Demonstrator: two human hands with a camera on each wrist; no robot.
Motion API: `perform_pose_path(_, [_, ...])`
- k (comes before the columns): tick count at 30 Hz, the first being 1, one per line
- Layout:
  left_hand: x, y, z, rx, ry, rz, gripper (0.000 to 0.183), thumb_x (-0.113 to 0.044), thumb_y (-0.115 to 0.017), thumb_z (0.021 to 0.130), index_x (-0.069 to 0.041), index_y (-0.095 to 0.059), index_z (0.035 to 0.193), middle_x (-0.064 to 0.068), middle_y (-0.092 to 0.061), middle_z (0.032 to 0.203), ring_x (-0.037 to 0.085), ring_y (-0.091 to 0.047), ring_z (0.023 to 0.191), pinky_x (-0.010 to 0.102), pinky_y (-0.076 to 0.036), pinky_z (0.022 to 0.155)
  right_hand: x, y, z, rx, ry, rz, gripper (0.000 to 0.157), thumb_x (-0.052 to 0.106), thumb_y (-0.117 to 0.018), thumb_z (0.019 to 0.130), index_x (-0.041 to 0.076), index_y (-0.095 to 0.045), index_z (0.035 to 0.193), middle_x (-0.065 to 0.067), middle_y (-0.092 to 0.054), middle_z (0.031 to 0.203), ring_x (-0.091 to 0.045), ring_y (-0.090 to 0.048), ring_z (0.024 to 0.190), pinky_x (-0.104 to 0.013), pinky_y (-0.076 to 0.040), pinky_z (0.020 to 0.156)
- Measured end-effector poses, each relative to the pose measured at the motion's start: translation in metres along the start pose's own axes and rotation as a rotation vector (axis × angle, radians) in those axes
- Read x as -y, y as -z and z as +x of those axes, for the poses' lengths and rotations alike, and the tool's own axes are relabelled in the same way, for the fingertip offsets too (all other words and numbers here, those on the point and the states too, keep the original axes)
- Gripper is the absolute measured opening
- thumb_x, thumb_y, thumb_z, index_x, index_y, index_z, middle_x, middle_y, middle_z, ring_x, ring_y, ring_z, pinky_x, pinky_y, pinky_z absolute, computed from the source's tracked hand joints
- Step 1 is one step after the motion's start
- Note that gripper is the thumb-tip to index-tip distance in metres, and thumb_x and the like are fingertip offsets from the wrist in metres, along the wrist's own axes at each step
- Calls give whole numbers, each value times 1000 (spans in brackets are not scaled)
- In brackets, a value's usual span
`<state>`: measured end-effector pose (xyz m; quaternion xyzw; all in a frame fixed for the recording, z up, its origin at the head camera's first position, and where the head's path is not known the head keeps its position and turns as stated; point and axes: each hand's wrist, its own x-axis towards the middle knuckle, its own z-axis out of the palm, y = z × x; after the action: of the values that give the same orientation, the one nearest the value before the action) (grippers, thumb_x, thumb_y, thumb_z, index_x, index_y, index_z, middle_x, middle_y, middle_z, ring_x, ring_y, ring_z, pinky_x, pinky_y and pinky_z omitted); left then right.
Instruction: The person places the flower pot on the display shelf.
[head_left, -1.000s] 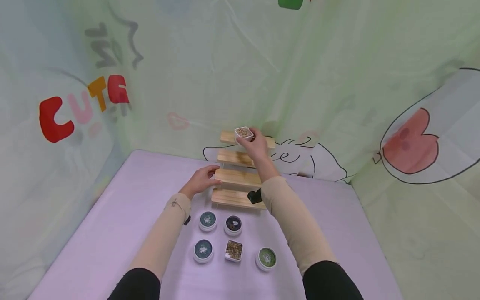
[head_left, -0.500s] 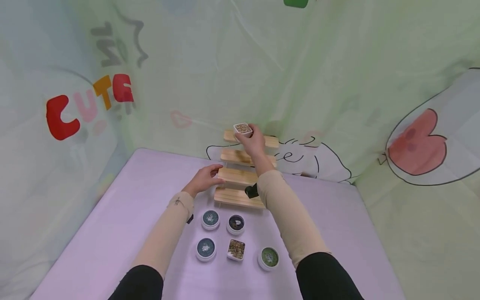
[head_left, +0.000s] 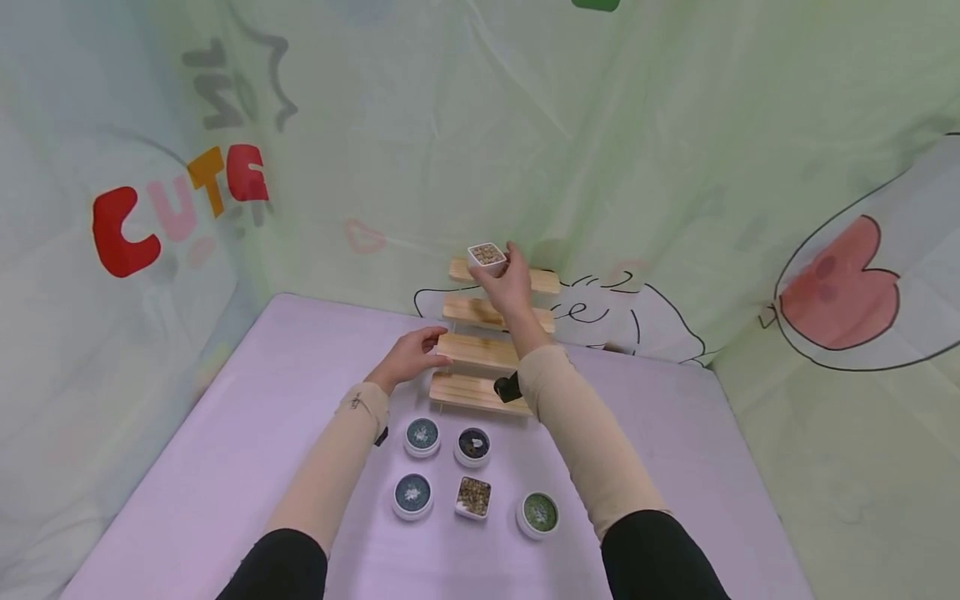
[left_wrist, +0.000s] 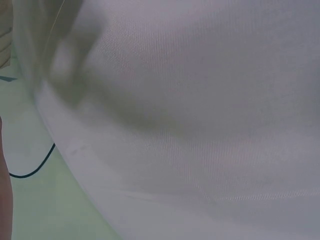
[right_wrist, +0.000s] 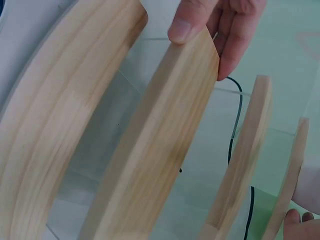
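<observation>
A four-tier wooden display stand (head_left: 480, 352) stands at the back of the table. My left hand (head_left: 411, 358) grips the left end of its second board from the bottom; in the right wrist view the thumb (right_wrist: 181, 30) lies on that board with the fingers behind. Over the top board (head_left: 543, 281), at its left part, my right hand (head_left: 510, 287) holds a small white square pot (head_left: 487, 256) filled with pale pebbles between thumb and fingers. Whether the pot's base touches the board is hidden. The left wrist view shows mostly white cloth.
In front of the stand are round white pots with bluish tops (head_left: 422, 435) (head_left: 412, 493), one with a dark top (head_left: 473, 445), one with a green top (head_left: 539, 513), and a square pot of brown pebbles (head_left: 473, 497). A printed curtain (head_left: 375, 167) hangs close behind.
The pot in my right hand has shifted slightly at the top board, and the right fingers look more raised. The left hand keeps its grip on the stand. The head view has shifted slightly.
</observation>
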<state>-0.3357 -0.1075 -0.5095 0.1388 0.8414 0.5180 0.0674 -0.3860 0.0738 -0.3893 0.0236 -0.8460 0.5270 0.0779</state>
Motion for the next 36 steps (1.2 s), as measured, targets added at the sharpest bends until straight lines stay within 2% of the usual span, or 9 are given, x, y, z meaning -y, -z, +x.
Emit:
perform_pose_path(6, [0,-2,2,6,-5,5,69,-19,-77,86,1,-45,144,17,-47,146,30,-47,132,34,-40,112,-10,1,-16,-78,54,81,84,22,-74,87,5,-24,153,-17,-37,147,-28,-41,132,-33,-39,111])
perform_pose_path(10, [-3,-4,2,4,8,11,70,-19,-78,85,0,-45,144,17,-48,145,28,-48,132,33,-40,111,-23,4,-28,-95,74,123,83,23,-74,87,4,-27,152,-16,-40,144,-28,-42,131,-33,-39,112])
perform_pose_path(18, [-4,-3,3,11,16,19,71,-21,-78,85,-1,-45,144,17,-48,145,29,-48,132,34,-40,111,-46,17,-63,-18,86,121,76,25,-73,89,5,-33,150,-15,-43,144,-27,-43,132,-35,-38,112])
perform_pose_path(24, [-2,0,4,5,16,30,72,-22,-79,84,-1,-45,144,18,-48,145,30,-48,131,35,-42,110,-54,27,-85,31,65,113,78,29,-74,89,5,-32,151,-12,-43,145,-25,-43,133,-34,-36,114])
perform_pose_path(29, [-4,-1,2,14,23,34,73,-23,-79,85,-1,-44,145,19,-47,145,31,-48,132,36,-41,111,-61,37,-106,63,44,148,77,27,-74,89,8,-32,151,-9,-43,146,-23,-41,134,-31,-35,114])
perform_pose_path(36, [-4,0,-1,15,18,39,73,-24,-78,86,-1,-43,145,19,-45,147,33,-45,134,38,-40,112,-71,52,-140,118,39,155,77,25,-73,90,7,-31,151,-10,-40,149,-24,-38,137,-36,-32,117])
